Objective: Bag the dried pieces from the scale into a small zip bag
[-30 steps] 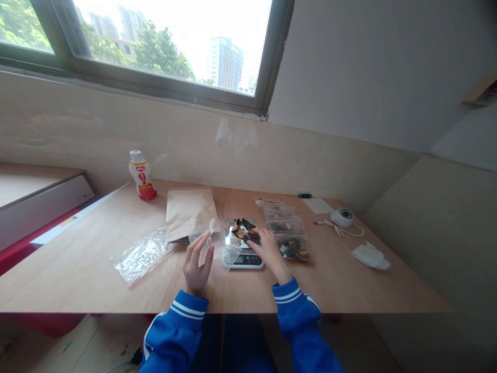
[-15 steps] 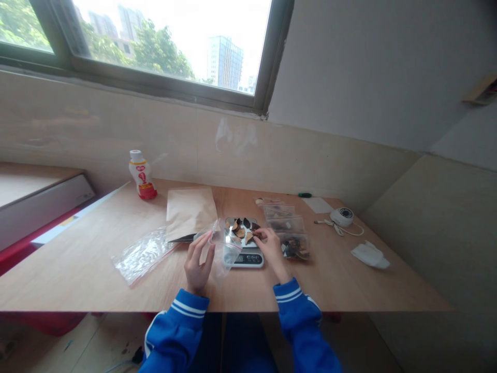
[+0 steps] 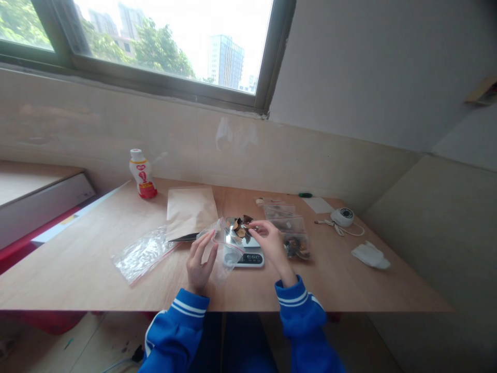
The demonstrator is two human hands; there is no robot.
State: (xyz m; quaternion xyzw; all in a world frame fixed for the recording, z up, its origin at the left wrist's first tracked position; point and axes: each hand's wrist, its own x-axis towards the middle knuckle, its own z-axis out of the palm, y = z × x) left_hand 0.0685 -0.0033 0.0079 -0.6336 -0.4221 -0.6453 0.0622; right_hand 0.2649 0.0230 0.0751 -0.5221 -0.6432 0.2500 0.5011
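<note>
A white digital kitchen scale (image 3: 254,258) stands on the wooden table, with several brown dried slices (image 3: 240,232) heaped on its plate. My left hand (image 3: 200,263) pinches the edge of a clear zip bag (image 3: 229,254), whose mouth hangs over the scale's left side. Above the plate's right side, my right hand (image 3: 269,243) is closed, its fingertips at the dried pieces; they seem to grip some, though which ones I cannot make out clearly.
Filled zip bags (image 3: 297,246) lie right of the scale. To the left are a paper bag (image 3: 192,207), black-tipped scissors or tweezers (image 3: 184,238), empty plastic bags (image 3: 143,254) and a bottle (image 3: 143,175). Farther right sit a white camera (image 3: 341,217) with its cable and a crumpled tissue (image 3: 370,254).
My right hand has moved slightly up and away over the scale, and the slices at the plate's front right are gathered upward at its fingertips. My left hand stays nearly still on the bag.
</note>
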